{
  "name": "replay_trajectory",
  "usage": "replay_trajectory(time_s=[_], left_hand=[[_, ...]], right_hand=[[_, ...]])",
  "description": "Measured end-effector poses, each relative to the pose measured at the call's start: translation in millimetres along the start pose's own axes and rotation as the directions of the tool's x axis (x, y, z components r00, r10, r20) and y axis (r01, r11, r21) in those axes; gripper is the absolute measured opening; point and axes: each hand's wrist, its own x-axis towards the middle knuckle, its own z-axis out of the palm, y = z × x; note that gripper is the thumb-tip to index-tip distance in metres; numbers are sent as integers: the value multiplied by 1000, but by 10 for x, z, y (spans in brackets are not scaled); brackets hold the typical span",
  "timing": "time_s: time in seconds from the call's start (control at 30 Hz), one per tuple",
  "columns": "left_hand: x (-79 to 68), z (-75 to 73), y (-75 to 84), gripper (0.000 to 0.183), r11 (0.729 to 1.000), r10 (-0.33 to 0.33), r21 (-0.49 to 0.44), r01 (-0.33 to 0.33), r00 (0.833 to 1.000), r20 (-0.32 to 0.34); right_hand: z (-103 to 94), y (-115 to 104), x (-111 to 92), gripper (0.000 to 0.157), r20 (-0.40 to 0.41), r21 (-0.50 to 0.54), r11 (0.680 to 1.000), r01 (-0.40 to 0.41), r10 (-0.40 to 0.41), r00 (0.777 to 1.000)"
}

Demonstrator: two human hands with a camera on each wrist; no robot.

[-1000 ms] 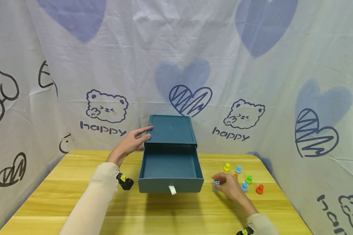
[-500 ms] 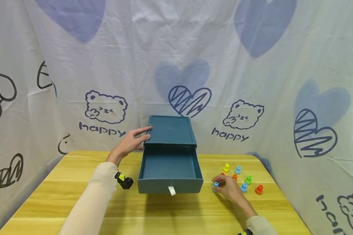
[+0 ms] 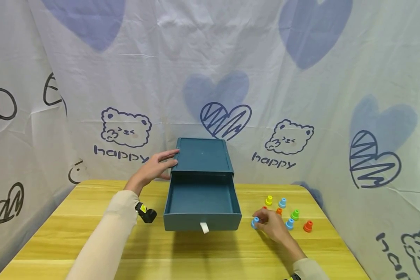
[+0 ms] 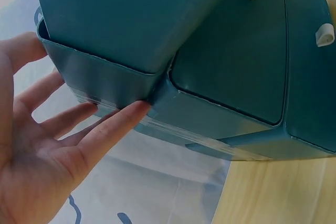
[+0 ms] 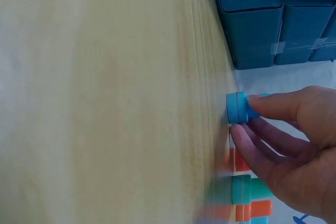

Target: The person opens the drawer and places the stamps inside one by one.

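My right hand [image 3: 275,224] pinches a small blue stepped plastic peg [image 3: 254,222] at the table, right of the drawer unit. In the right wrist view the thumb lies on the narrow upper part of that blue peg [image 5: 237,107], and a fingertip is at its wide base. My left hand [image 3: 153,168] rests with spread fingers against the left side of the teal drawer unit [image 3: 203,155]. Its top drawer [image 3: 203,222] is pulled out and bare inside, with a white pull tab [image 3: 204,227] in front. Lower drawers [image 4: 226,72] show shut in the left wrist view.
Several similar pegs stand right of the unit: yellow [image 3: 268,200], light blue [image 3: 282,202], green [image 3: 295,214], orange [image 3: 279,211], blue [image 3: 289,223] and red [image 3: 308,226]. Another red peg [image 3: 265,208] is partly hidden behind my right hand. A printed cloth [image 3: 203,89] hangs behind the wooden table [image 3: 133,256].
The blue peg at my right fingertips has shifted slightly left, and a red peg has come into sight behind the hand. My left hand has eased slightly left along the unit; the drawer stays out.
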Motion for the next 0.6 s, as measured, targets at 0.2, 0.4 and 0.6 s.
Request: replay_trajectory(time_s=[0.2, 0.4, 0.6], left_hand=[[1, -14, 2, 63, 1000, -11, -18, 12, 1000, 22], [1, -22, 1, 63, 999, -20, -41, 21, 999, 37], [-3, -10, -1, 64, 999, -18, -41, 20, 999, 47]], right_hand=[[-21, -4, 3, 19, 15, 17, 999, 29, -30, 999], [-67, -78, 15, 20, 43, 26, 999, 22, -23, 999], [-143, -143, 38, 21, 67, 19, 998, 65, -66, 996]])
